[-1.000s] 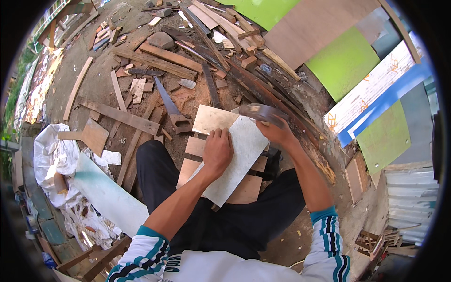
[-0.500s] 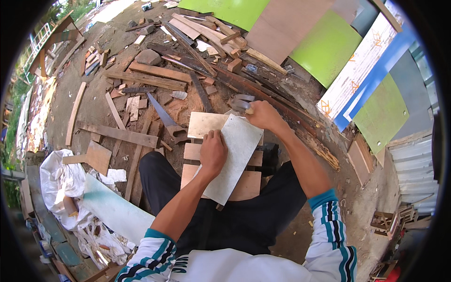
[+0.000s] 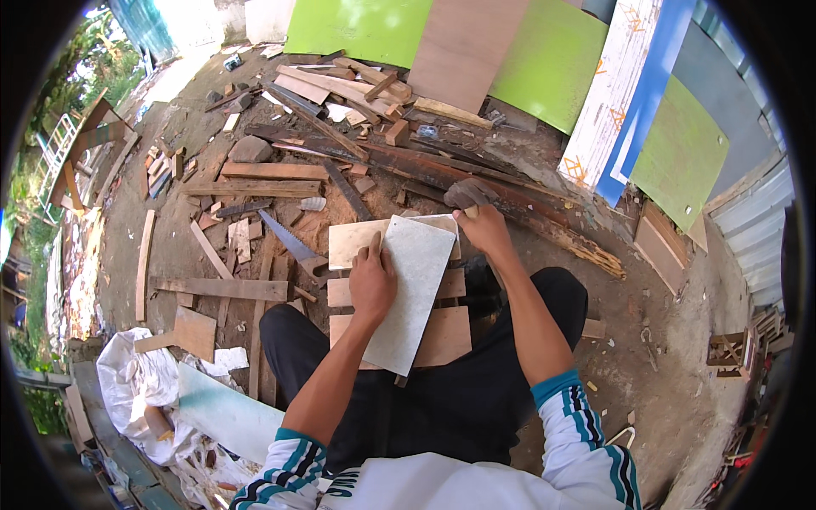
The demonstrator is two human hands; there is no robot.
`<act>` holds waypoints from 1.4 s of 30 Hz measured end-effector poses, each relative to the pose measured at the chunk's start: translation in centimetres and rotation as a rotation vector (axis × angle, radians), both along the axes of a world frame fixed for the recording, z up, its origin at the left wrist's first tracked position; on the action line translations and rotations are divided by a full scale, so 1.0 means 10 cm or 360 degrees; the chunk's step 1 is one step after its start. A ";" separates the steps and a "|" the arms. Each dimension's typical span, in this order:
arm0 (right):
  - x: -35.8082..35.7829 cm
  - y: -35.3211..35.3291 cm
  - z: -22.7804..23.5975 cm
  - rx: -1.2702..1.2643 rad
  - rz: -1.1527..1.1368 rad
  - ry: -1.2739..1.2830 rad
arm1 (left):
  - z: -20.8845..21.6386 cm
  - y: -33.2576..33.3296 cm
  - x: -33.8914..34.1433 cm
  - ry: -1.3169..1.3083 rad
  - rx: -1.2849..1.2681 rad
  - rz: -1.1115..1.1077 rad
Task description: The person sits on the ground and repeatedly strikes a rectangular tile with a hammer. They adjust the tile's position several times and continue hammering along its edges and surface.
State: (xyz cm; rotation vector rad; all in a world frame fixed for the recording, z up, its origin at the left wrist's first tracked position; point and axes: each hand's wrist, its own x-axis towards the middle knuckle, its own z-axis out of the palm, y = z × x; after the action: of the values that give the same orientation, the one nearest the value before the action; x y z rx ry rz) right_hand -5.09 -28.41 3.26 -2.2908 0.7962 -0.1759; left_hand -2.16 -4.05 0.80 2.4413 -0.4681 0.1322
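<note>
A pale grey-white flat sheet (image 3: 418, 293) lies slanted over several light wooden slats (image 3: 348, 245) between my knees. Along its left edge rests my left hand (image 3: 372, 285), fingers bent over the edge and one finger reaching forward. A small hole or nail mark shows near the sheet's far corner. My right hand (image 3: 484, 228) is wrapped round the handle of a hammer, held off the sheet's far right corner. The hammer's head (image 3: 470, 193) is blurred by motion. Under my left palm, the sheet and slats are hidden.
A handsaw (image 3: 293, 242) lies left of the slats among wood offcuts. Long dark beams (image 3: 425, 166) and scrap timber stretch across the ground ahead. Green and brown panels (image 3: 544, 64) lean at the far right. A white sack (image 3: 140, 374) lies near my left knee.
The hammer has moved to the right, away from the sheet's far corner. My left hand still rests on the sheet's left edge. The whole view has shifted slightly.
</note>
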 end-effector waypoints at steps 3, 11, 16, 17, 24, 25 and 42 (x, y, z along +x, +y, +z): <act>-0.12 -0.09 0.05 0.0511 0.0002 -0.0012 | -0.02 0.04 0.09 -0.0012 0.0023 -0.0070; -0.43 0.16 -0.26 0.0764 -0.0143 -0.0140 | 0.01 0.01 0.05 0.0089 0.0110 -0.0094; -0.38 0.19 -0.44 0.0819 -0.0133 -0.0172 | -0.02 0.07 0.05 -0.0037 -0.0062 -0.0023; -0.37 0.21 -0.42 0.0865 -0.0132 -0.0202 | -0.02 0.12 0.04 0.0003 -0.0100 -0.0031; -0.42 0.13 -0.50 0.1046 -0.0170 -0.0240 | 0.37 0.33 -0.69 0.0247 0.0495 -0.0137; -0.41 0.14 -0.48 0.1061 -0.0179 -0.0236 | 0.44 0.37 -0.82 0.0315 0.0619 -0.0118; -0.40 0.24 -0.39 0.1084 -0.0098 -0.0415 | 0.28 0.51 -1.14 0.0265 0.0606 -0.0110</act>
State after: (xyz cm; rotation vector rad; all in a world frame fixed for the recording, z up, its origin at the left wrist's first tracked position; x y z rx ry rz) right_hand -9.05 -26.03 -0.60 -1.5668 0.6609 -0.1912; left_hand -13.56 1.07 3.59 2.7721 -0.5421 -0.2071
